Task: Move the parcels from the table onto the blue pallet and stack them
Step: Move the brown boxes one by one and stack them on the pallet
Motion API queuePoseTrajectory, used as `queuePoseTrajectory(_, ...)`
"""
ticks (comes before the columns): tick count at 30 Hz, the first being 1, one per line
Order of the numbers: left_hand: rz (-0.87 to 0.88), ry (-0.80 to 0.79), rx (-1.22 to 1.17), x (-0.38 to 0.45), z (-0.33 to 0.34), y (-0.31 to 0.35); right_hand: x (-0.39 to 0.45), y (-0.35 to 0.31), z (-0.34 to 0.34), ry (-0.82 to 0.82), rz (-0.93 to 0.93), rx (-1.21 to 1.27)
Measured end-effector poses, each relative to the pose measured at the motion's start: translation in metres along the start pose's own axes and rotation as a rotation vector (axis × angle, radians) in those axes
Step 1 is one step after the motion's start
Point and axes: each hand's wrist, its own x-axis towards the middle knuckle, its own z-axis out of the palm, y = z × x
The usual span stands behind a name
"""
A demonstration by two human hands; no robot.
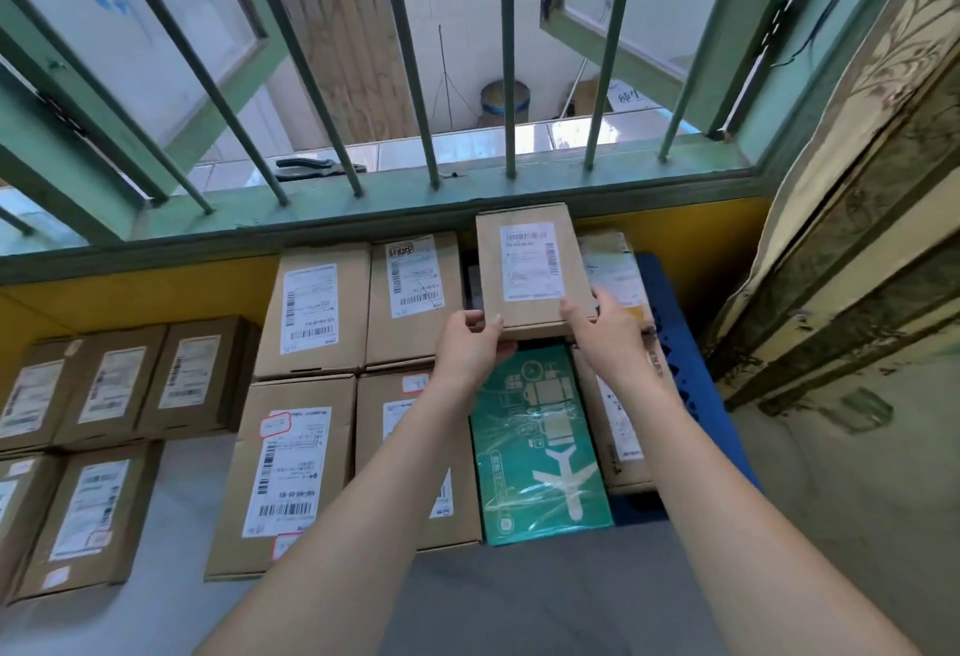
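Note:
I hold a flat brown parcel point(530, 266) with a white label at its near edge, my left hand point(470, 343) on the left corner and my right hand point(605, 330) on the right corner. It hovers over the far part of the blue pallet point(691, 385), just below the window sill. Under it lie a green parcel with a plane print point(540, 453) and a brown parcel point(618, 427). Several larger brown parcels point(317, 312) are stacked to the left of it on the pallet.
More labelled brown boxes point(104, 390) lie at the far left. A green barred window point(431, 84) and a yellow wall point(130, 297) close the far side. A patterned curtain point(852, 177) hangs at the right. Grey floor point(519, 598) shows near me.

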Motion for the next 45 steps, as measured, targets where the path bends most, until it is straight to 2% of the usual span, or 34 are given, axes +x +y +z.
queuePoseTrajectory(2, 0.037, -0.007, 0.096, -0.003, 0.0, 0.0, 0.005, -0.001, 0.003, -0.035, 0.11, 0.246)
queuePoseTrajectory(3, 0.096, 0.021, 0.242, -0.006, -0.001, -0.003, 0.006, -0.001, 0.003, -0.028, 0.134, 0.27)
queuePoseTrajectory(5, 0.282, 0.089, 0.611, -0.015, -0.002, -0.01, 0.005, 0.006, 0.003, -0.009, 0.107, 0.181)
queuePoseTrajectory(7, 0.407, 0.086, 0.915, -0.021, 0.001, -0.022, 0.002, 0.012, 0.006, 0.011, 0.085, 0.141)
queuePoseTrajectory(10, 0.373, 0.002, 1.121, -0.026, 0.006, -0.035, 0.0, 0.015, 0.011, 0.048, 0.08, 0.159)
queuePoseTrajectory(15, 0.36, 0.027, 1.13, -0.033, 0.014, -0.043, -0.004, 0.013, 0.019, 0.127, 0.137, 0.26)
queuePoseTrajectory(18, 0.354, 0.045, 1.058, -0.036, 0.012, -0.043, -0.006, 0.012, 0.023, 0.112, 0.138, 0.177)
queuePoseTrajectory(23, 0.443, 0.139, 0.926, -0.042, 0.002, -0.042, -0.012, 0.011, 0.029, 0.036, 0.024, -0.097)
queuePoseTrajectory(27, 0.532, 0.283, 1.077, -0.035, -0.011, -0.043, -0.016, 0.013, 0.03, -0.008, -0.064, -0.368)
queuePoseTrajectory(30, 0.469, 0.264, 1.187, -0.028, -0.02, -0.043, -0.015, 0.01, 0.031, 0.042, -0.145, -0.583)
queuePoseTrajectory(33, 0.434, 0.195, 1.262, -0.022, -0.027, -0.044, -0.014, 0.006, 0.034, 0.01, -0.167, -0.595)
queuePoseTrajectory(38, 0.479, 0.143, 1.299, -0.019, -0.039, -0.041, -0.014, 0.002, 0.034, 0.025, -0.14, -0.648)
queuePoseTrajectory(42, 0.578, 0.103, 1.15, -0.019, -0.059, -0.029, -0.021, -0.009, 0.043, 0.137, -0.143, -0.618)
queuePoseTrajectory(45, 0.648, 0.187, 1.05, -0.024, -0.087, -0.017, -0.028, -0.031, 0.061, 0.185, -0.215, -0.584)
